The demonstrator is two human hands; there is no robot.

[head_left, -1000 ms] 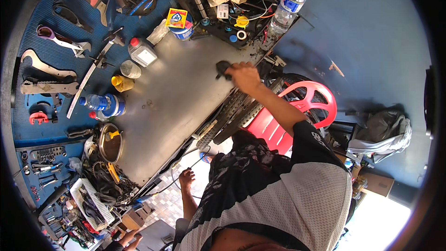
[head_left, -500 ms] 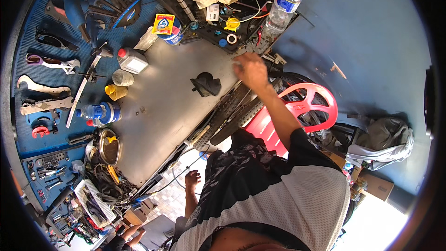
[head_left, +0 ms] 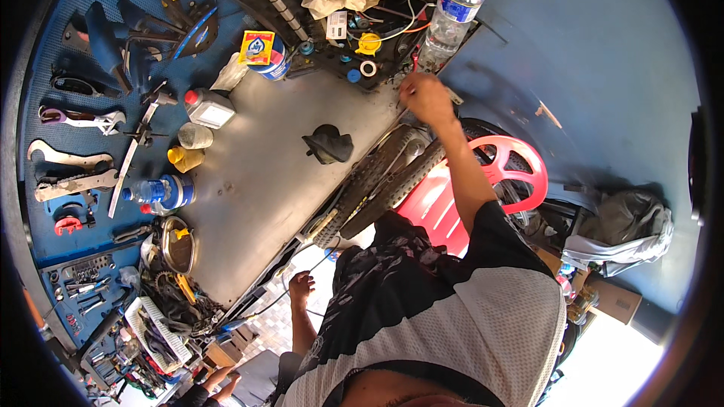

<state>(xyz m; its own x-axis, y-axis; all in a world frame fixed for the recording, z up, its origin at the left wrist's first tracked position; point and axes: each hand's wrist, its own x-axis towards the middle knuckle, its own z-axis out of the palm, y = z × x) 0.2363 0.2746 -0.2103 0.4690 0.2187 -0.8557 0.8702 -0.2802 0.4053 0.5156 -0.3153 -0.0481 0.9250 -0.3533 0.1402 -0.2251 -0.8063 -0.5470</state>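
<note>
My right hand (head_left: 428, 98) reaches to the bench's far right corner, fingers curled down; whatever they hold, if anything, is hidden. It is just below a clear water bottle (head_left: 455, 11) with a blue cap, beside small clutter. Low beside my body hangs my left hand (head_left: 302, 285), its fingers loosely bent and apart, with nothing seen in them. On the metal bench top (head_left: 256, 173) lies a crumpled black cloth-like piece (head_left: 329, 145). A white ring (head_left: 368, 68), a blue cap (head_left: 354, 75) and a yellow plastic part (head_left: 368, 44) sit left of my right hand.
Bicycle tyres (head_left: 369, 188) and a red plastic chair (head_left: 490, 173) stand between the bench and me. Bottles (head_left: 170, 190) and a blue tub (head_left: 273, 64) line the bench's left side, under a blue tool board (head_left: 83, 128). Another person's arms (head_left: 219, 384) show at lower left.
My right hand has moved a little right, its fingers now more curled. My left hand has shifted slightly left. The whole view has shifted slightly; the bench things stay put.
</note>
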